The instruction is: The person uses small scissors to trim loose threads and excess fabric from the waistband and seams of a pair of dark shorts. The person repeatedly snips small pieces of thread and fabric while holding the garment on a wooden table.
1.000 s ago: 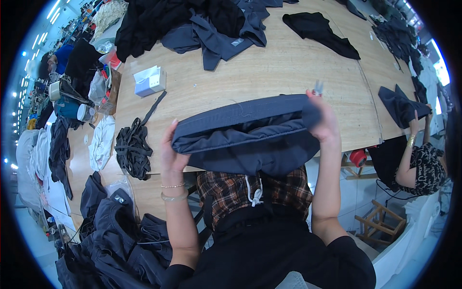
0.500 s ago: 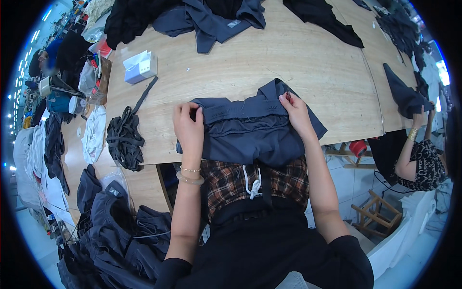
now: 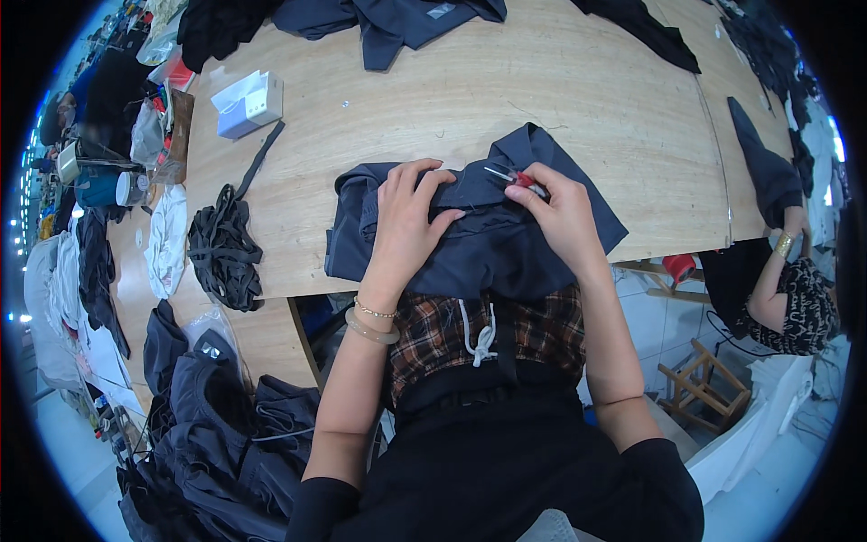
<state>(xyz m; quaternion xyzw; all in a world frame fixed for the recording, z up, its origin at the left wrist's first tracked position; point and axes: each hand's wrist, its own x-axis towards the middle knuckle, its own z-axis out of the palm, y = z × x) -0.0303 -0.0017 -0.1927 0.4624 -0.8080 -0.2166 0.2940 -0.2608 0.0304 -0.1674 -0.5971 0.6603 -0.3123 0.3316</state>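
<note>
A dark blue-grey garment (image 3: pixel 479 248) lies bunched at the table's near edge, its gathered waistband with loose threads facing up. My left hand (image 3: pixel 406 212) rests on the left part of that band, thumb and fingers apart, holding nothing visible. In my right hand (image 3: pixel 564 217) are small red-handled thread snips (image 3: pixel 526 182), gripped between thumb and fingers. Their metal tip points left, just above the waistband. Part of the band is hidden beneath my left hand.
A tissue box (image 3: pixel 251 107) and a heap of dark fabric strips (image 3: pixel 222 244) sit to the left. Dark garments (image 3: pixel 208 425) pile up at the lower left. More clothing (image 3: pixel 397 27) lies along the far side. On the right, another person (image 3: pixel 786 289) handles a dark piece; a wooden stool (image 3: pixel 704 384) stands below.
My left hand has shifted right from the garment's left edge onto the waistband, its fingers now spread. My right hand has turned inward, bringing the snips' tip into view over the band.
</note>
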